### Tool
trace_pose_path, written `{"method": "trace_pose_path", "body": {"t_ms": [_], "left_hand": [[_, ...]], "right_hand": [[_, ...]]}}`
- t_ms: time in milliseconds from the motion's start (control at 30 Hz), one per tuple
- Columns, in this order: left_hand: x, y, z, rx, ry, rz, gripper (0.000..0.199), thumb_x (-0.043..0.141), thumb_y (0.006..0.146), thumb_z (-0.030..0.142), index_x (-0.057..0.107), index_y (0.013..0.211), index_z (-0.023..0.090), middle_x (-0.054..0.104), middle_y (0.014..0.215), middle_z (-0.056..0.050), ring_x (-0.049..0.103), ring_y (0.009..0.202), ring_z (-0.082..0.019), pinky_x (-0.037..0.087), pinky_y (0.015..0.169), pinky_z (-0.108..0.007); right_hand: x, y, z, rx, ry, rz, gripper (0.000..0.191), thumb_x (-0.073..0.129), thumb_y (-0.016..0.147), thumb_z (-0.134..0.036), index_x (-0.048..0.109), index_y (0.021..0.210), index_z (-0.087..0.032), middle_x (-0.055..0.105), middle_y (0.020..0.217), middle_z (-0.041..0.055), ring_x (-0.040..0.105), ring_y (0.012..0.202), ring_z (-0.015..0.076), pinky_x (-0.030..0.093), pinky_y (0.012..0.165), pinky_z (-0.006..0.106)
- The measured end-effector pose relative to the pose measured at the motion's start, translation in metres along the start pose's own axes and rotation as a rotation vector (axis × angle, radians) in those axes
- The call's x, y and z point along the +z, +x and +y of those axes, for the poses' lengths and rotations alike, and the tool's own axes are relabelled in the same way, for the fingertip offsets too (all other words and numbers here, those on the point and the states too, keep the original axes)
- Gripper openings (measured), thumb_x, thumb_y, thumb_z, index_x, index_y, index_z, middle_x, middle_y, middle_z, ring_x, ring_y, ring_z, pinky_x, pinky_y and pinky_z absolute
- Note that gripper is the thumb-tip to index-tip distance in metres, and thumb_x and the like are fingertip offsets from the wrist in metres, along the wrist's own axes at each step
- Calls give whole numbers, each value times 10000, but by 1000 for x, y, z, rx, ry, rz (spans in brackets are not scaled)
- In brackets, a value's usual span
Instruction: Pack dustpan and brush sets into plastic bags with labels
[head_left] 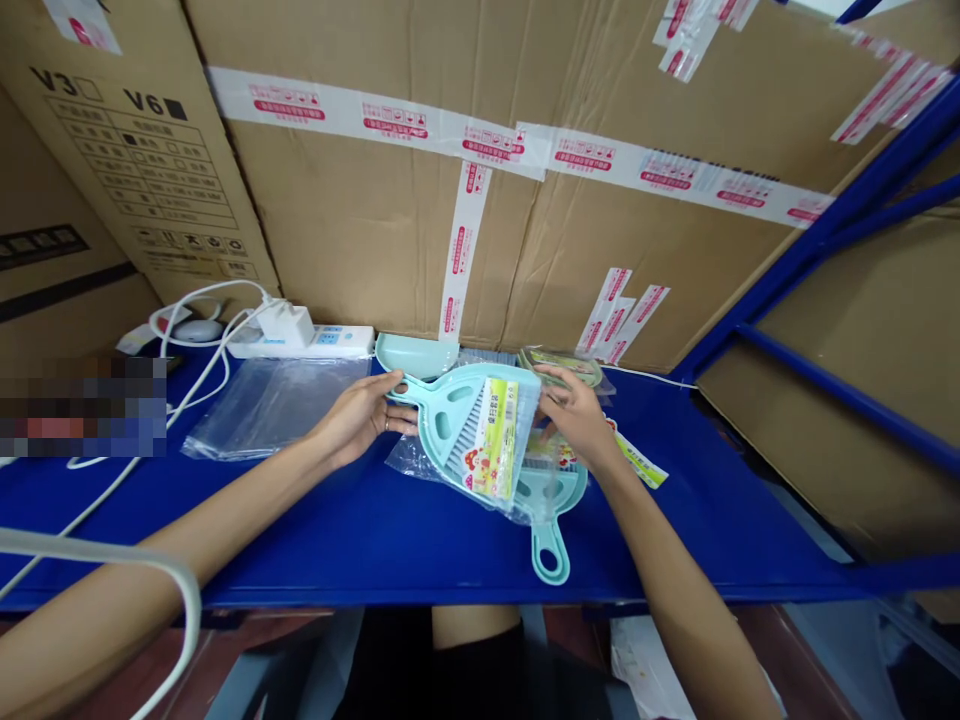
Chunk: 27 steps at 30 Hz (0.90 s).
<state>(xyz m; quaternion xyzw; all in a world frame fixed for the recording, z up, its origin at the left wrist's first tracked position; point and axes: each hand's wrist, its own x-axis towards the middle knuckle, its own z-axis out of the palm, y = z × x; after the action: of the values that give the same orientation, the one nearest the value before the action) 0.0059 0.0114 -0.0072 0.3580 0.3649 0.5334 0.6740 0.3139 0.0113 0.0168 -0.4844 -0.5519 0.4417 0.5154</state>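
Note:
A light-blue dustpan and brush set (446, 420) with a printed yellow-green label (489, 440) is held up between my hands. My left hand (367, 415) grips its handle end, thumb on top and fingers underneath. At the far corner, my right hand (574, 410) pinches the edge, its fingertips partly hidden. Below and to the right lies another light-blue dustpan (551, 545), its handle pointing toward me, partly covered by the held set. Clear plastic wrap (416, 458) shows beneath the held set.
A stack of clear plastic bags (281, 405) lies left on the blue table (337, 540). Behind are a power strip (341, 341), white cables (217, 350), another light-blue dustpan (416, 354) and a wrapped green item (559, 365). A loose label (641, 462) lies right. Cardboard (360, 220) walls the back.

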Motion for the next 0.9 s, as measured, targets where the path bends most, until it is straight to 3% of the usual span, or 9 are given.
{"method": "trace_pose_path", "body": {"t_ms": [100,233,367,467,633,800,900], "left_hand": [[-2,1,0,-4,17,-11,129,634,976,191,605,869,125,698,781,-70,763,596,-252,666,529,-373],[-2,1,1,0,-7,-2,130,636,982,189,606,873,124,708,771,-74,758,585,-228,671,561,-350],[1,-1,3,0,-23,26,153,601,1001,171,604,857,120,704,760,-70,749,571,-211,673,579,-337],[2,0,4,28,-31,75,181,557,1020,170,594,851,119,699,752,-66,753,577,-213,673,586,-341],[-2,3,4,65,-27,97,132,561,1021,197,601,921,119,714,816,-84,778,650,-255,682,612,-407],[2,-1,2,75,-6,77,123,594,1008,200,632,928,115,685,814,-55,769,661,-233,677,601,-364],[5,-4,1,89,15,82,107,625,995,198,690,993,114,680,804,-40,750,646,-196,674,607,-319]], "right_hand": [[-2,1,1,10,-22,-57,463,884,694,-516,737,1003,-202,729,723,21,687,539,195,504,362,256],[-4,1,-2,91,119,-74,495,835,742,-627,709,821,-155,711,723,59,679,510,182,458,346,238],[1,-1,-4,25,202,16,442,811,796,-576,680,944,-181,692,747,21,677,514,168,466,358,225],[7,-5,-4,-125,181,60,399,847,788,-488,633,1026,-249,719,995,8,727,642,173,570,433,261],[13,-12,0,-119,70,-180,295,864,794,-443,756,967,-229,693,1078,45,692,840,190,637,539,286],[19,-15,5,-43,129,-204,372,881,786,-424,816,1124,-283,739,1187,42,680,880,182,572,523,219],[21,-15,10,21,142,-254,514,903,757,-423,798,1243,-293,779,1177,49,718,874,210,569,532,245]]}}
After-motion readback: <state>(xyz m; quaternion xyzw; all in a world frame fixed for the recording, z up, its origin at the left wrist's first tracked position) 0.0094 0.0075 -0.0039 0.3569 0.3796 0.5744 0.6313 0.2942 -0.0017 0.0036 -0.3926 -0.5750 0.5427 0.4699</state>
